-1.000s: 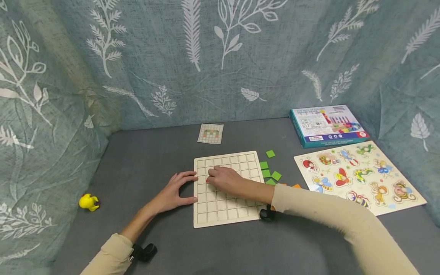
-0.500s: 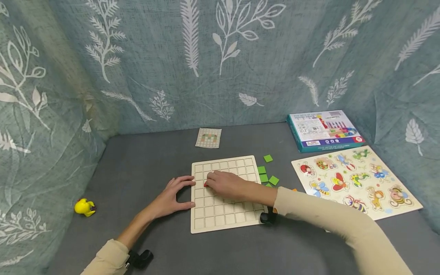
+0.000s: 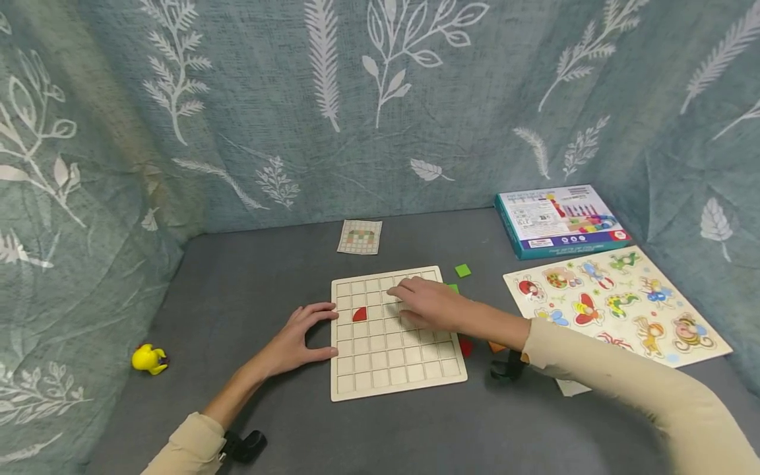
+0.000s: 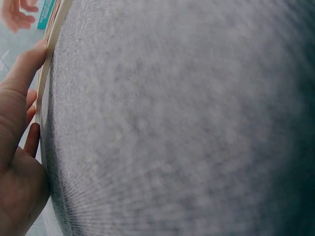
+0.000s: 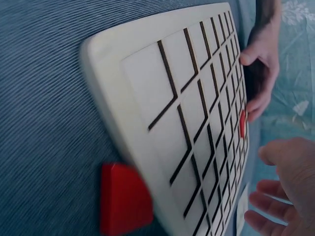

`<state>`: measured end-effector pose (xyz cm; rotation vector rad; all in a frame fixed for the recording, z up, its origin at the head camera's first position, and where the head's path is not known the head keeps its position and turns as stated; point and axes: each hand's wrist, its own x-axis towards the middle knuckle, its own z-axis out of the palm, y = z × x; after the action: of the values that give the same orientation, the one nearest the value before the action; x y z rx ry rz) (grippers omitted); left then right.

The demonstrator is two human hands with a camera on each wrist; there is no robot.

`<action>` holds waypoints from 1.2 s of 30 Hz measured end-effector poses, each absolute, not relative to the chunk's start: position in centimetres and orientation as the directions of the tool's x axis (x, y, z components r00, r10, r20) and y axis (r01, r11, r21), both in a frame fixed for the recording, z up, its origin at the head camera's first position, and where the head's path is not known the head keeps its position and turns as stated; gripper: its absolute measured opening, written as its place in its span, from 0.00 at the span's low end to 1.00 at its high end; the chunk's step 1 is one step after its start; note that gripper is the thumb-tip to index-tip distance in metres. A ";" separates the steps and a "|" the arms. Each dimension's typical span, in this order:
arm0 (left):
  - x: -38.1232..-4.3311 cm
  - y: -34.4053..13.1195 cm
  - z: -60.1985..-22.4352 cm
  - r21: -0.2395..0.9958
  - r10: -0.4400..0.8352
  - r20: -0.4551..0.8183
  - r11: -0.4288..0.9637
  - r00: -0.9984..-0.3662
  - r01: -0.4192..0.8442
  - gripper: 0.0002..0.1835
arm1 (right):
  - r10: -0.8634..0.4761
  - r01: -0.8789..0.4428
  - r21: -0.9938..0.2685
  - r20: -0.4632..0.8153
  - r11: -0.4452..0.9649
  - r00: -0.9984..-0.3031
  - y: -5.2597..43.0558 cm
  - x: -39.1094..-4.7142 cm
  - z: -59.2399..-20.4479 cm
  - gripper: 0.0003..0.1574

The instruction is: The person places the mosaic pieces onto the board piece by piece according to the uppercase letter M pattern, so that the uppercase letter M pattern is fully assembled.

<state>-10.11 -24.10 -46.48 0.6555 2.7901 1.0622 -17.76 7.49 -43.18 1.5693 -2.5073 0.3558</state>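
A square wooden grid board [image 3: 363, 363] lies on the grey table. One red quarter-circle tile [image 3: 359, 315] sits in a cell near its left side. Along the board's left edge, the thumb and fingertips of my left hand [image 3: 297, 344] touch the wood, fingers spread apart. My right hand [image 3: 432, 305] hovers over the board's right half, and the right wrist view shows its loosely bent fingers [image 5: 269, 206] with nothing between them. Just off the board's right edge lie another red piece [image 5: 125, 199], green square tiles [image 3: 462, 270] and an orange piece [image 3: 496, 347], partly hidden by the right arm.
A small pattern card [image 3: 359, 237] lies behind the board. At the right are a boxed set [image 3: 561, 221] and an insect puzzle board [image 3: 638, 310]. A yellow toy duck [image 3: 148, 359] stands far left. A pale paper corner [image 3: 572, 388] shows under the right sleeve.
My right hand has let go of the red quarter-circle tile, leaving it in its cell, and has moved right across the board. The left hand stays at the board's edge.
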 end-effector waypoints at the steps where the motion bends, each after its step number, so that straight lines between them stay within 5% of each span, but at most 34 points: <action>1: -10.1 -24.1 -46.5 0.650 0.421 0.071 0.668 -0.905 0.362 0.33 | -0.859 -0.897 -0.116 0.258 0.426 -0.442 7.8 -17.8 -43.2 0.23; 29: -9.6 -24.3 -46.8 0.666 0.416 0.052 0.663 -0.908 0.342 0.33 | -0.745 -0.769 -0.222 0.196 0.599 -0.637 14.3 -20.1 -42.1 0.32; 36: -9.9 -24.3 -46.9 0.674 0.421 0.076 0.646 -0.904 0.358 0.33 | -0.777 -0.798 -0.139 0.183 0.586 -0.602 15.7 -20.8 -42.2 0.36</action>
<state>-9.86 -24.29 -46.93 0.6566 2.7703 1.1060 -20.80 15.73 -42.18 1.3476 -2.7050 0.3157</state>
